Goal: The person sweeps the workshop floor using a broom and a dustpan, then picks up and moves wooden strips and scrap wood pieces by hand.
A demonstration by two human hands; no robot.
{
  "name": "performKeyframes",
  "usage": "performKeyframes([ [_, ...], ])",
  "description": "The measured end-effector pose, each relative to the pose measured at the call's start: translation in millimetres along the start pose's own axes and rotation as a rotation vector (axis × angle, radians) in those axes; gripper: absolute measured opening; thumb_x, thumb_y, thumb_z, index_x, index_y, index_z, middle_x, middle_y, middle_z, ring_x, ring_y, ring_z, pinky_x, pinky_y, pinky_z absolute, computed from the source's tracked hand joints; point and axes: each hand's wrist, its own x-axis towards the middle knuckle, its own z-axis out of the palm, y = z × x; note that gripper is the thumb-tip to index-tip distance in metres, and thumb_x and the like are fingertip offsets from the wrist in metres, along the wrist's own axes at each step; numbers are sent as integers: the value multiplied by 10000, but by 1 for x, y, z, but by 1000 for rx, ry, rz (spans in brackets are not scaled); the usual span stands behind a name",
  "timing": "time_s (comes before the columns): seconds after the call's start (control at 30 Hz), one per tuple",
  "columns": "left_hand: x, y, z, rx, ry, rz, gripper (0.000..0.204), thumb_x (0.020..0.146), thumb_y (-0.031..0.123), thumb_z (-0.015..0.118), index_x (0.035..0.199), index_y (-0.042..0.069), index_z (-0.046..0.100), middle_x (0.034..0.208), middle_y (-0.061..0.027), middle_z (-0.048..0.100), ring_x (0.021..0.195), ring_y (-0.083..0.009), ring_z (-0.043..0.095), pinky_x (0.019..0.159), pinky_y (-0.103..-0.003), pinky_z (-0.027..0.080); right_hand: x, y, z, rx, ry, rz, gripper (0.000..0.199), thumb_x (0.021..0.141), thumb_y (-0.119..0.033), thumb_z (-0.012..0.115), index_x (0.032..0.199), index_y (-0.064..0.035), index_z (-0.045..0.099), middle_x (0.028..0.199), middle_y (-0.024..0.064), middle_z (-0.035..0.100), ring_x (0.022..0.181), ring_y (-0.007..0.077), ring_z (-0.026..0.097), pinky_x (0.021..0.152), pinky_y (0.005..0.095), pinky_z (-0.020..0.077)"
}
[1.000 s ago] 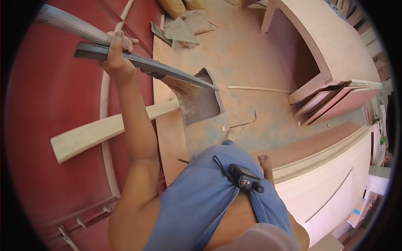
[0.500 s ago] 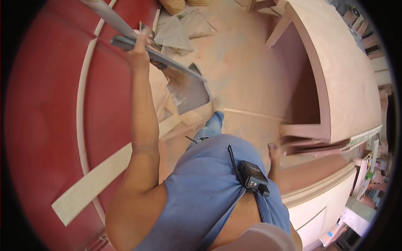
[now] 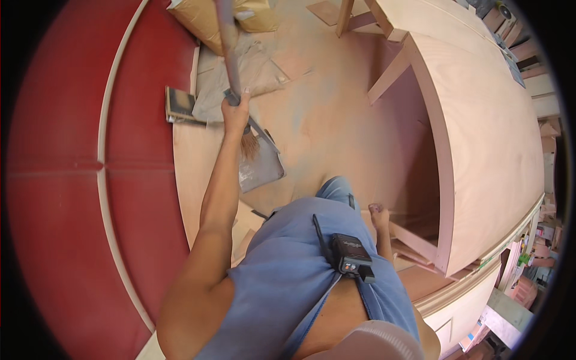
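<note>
My left hand, at the end of an outstretched arm, is closed round a long pole that rises toward the top edge. Below the fist hang the brown bristles of a broom. A narrow grey bar passes beside the bristles, and the fist seems to grip it too. Under them is a grey, shiny flat piece that looks like a dustpan; whether the bar joins it I cannot tell. My right hand hangs low near the wooden frame, fingers loosely curled, with nothing visible in them.
Red panels with a pale strip stand at left. A large wooden cabinet frame fills the right. Ahead lie a crumpled grey sack, tan bags and a dark-faced board. Dust covers the floor.
My view has shifted left and forward. My left hand sits lower and farther right in view, and the pole and bar stand steeper. My right hand has moved slightly left in view.
</note>
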Motion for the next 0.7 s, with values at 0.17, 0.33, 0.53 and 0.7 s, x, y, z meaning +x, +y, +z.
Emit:
performKeyframes([
  [0.17, 105, 11, 49, 41, 119, 70, 256, 800, 206, 670, 772, -26, 565, 679, -56, 593, 612, -153, 538, 606, -295, 437, 113, -42, 19, -19, -226, 33, 241, 772, -242, 623, 820, -10, 663, 783, 156, 666, 750, 238, 650, 687, 346, 496],
  [0.33, 230, 17, 98, 199, 160, 241, 319, 813, 295, 651, 802, -14, 573, 702, -45, 611, 638, -154, 561, 617, -303, 443, 288, -85, 43, 162, -316, -164, 272, 783, -252, 654, 870, 6, 659, 801, 194, 662, 773, 286, 655, 711, 360, 500],
  [0.53, 321, 86, 230, 91, 174, 100, 288, 799, 296, 673, 750, 32, 569, 639, -2, 542, 617, -107, 491, 590, -309, 431, 472, -389, -9, 92, -234, -618, 366, 762, -242, 703, 975, 48, 636, 925, 193, 661, 899, 299, 635, 823, 385, 477],
  [0.7, 412, 85, 341, -13, 198, 355, 344, 694, 257, 744, 888, 32, 570, 860, -123, 582, 830, -282, 564, 736, -379, 454, 510, -636, -27, 134, -118, -1049, 589, 736, -242, 728, 1199, 40, 500, 1104, 194, 601, 1055, 287, 571, 922, 375, 423],
])
